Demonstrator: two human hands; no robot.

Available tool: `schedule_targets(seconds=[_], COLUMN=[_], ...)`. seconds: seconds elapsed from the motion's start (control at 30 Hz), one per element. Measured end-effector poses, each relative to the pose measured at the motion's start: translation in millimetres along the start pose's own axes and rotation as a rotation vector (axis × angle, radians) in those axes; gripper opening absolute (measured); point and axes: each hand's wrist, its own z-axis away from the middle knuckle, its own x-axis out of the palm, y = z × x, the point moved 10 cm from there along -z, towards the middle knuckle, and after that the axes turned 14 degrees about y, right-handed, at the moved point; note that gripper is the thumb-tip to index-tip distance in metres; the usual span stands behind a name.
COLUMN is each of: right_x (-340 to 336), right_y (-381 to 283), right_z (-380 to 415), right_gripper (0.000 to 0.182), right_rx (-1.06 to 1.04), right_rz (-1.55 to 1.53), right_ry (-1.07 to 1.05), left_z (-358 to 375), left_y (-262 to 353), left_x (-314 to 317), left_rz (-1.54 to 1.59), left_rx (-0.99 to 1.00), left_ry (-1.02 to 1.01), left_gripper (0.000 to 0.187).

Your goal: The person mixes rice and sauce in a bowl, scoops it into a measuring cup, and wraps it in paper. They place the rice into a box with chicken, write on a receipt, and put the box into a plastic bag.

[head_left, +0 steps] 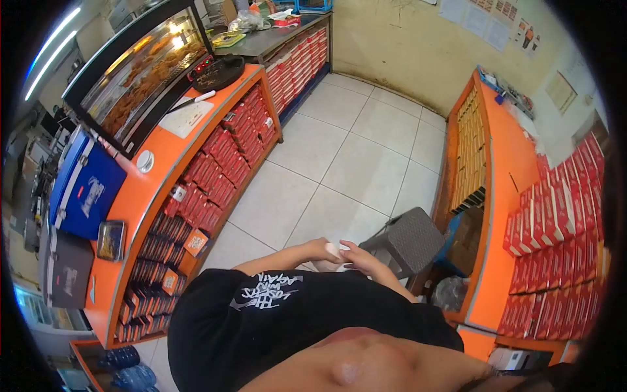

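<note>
Basically holding a white thing [333, 251] in the left hand [317, 249], fingers curled round, just beyond the black shirt [326, 313]. Got the right hand [357, 256] up against it too, can't tell how far closed. Too small to identify, tbh. Near the gray stool [413, 239], between orange counters [134, 199], with red boxes [225, 150] shelved under the left one.

A blue cooler box [91, 189] sits on the orange counter [134, 206] (a glass food warmer [147, 72] beyond it).
</note>
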Motion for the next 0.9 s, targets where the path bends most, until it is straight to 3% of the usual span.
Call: schedule_targets(seconds=[0.03, 0.07, 0.13, 0.17, 0.2, 0.27, 0.3, 0.47, 0.5, 0.53, 0.6, 0.67, 0.73, 0.83, 0.87, 0.9], right_x=[-2.3, -12.9, -25.5, -45.3, -59.6, -94.8, -120.7, -167.2, -170.1, -183.3, -207.8, -247.4, -278.4, -328.9, -346.4, -361.8], right_y=[-16.3, -26.4, -39.3, -44.7, -67.6, -124.9, -152.5, -308.4, -335.5, -369.1, -424.7, -475.0, -545.0, -624.3, -636.6, -653.6], right_z=[-17.8, -39.7, -82.8, -114.3, -131.0, -169.5, -194.8, -304.8, -324.1, -348.8, -404.7, -467.4, -528.3, -590.1, -601.7, -613.0], right_gripper=[0.051, 0.051, 0.045, 0.041, 0.041, 0.044, 0.048, 0.052, 0.052, 0.049, 0.047, 0.042, 0.041, 0.039, 0.039, 0.039], right_rx=[0.041, 0.045, 0.228, 0.232, 0.233, 0.265, 0.176, 0.175, 0.207, 0.157, 0.128, -0.032, -0.067, -0.178, -0.186, -0.194], right_rz=[-0.102, -0.105, -0.356, -0.423, -0.398, -0.515, -0.516, -0.825, -0.81, -0.869, -0.9, -0.96, -1.011, -1.088, -1.093, -1.129], right_ry=[-0.032, -0.029, -0.251, -0.239, -0.23, -0.168, -0.073, -0.327, -0.339, -0.296, -0.254, -0.082, -0.016, 0.112, 0.176, 0.238], left_z=[-22.5, -45.6, -84.0, -113.7, -147.3, -202.2, -210.6, -313.7, -331.2, -347.7, -382.6, -402.4, -443.1, -504.7, -531.7, -566.0], left_y=[7.1, 20.9, 55.2, 64.7, 71.3, 93.8, 130.6, 153.3, 155.6, 155.1, 119.8, 81.0, 19.0, -8.9, -10.3, 5.7], left_x=[-7.2, -19.8, -33.7, -43.7, -55.1, -88.3, -108.1, -248.7, -291.5, -332.5, -382.3, -417.7, -453.6, -515.1, -532.4, -567.7], left_rz=[-0.14, -0.141, -0.068, -0.04, -0.021, 0.428, 0.544, 0.802, 0.755, 0.702, 0.702, 0.854, 1.036, 1.051, 1.057, 1.082], left_rx=[-0.036, -0.037, -0.103, -0.125, -0.109, -0.251, -0.151, -0.319, -0.213, -0.105, -0.165, -0.243, -0.473, -0.569, -0.579, -0.445], left_ry=[-0.044, -0.049, -0.231, -0.269, -0.261, -0.27, -0.513, -0.259, -0.061, 0.134, 0.317, 0.427, 0.521, 0.631, 0.601, 0.64], left_gripper=[0.081, 0.081, 0.106, 0.106, 0.106, 0.088, 0.069, 0.056, 0.054, 0.052, 0.051, 0.048, 0.043, 0.037, 0.037, 0.036])
